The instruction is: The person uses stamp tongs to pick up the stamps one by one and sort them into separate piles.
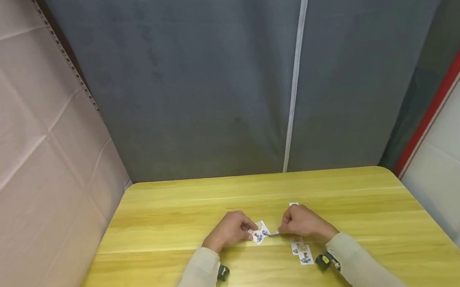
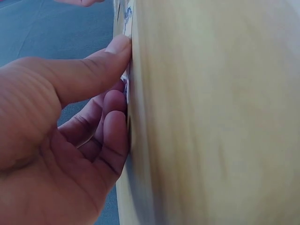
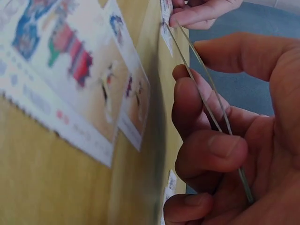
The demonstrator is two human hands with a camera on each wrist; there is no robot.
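Note:
On the yellow wooden table (image 1: 171,227) my left hand (image 1: 232,229) pinches a small printed sticker sheet (image 1: 260,231) with thumb and curled fingers. In the left wrist view the left hand (image 2: 93,117) holds the sheet's edge (image 2: 125,84) at the tabletop (image 2: 211,117). My right hand (image 1: 302,222) grips a thin clear strip (image 3: 206,89). It runs across the curled fingers (image 3: 211,145) toward the left hand's fingertips (image 3: 201,11). A longer strip of stickers (image 1: 301,249) lies flat under the right wrist and shows close up as the sticker strip (image 3: 61,70).
A small white piece (image 1: 293,204) lies just beyond the right hand. Grey fabric (image 1: 204,70) hangs behind the table. A pale pink sheet (image 1: 18,140) covers the left side, and a white panel with a red edge (image 1: 454,73) closes the right.

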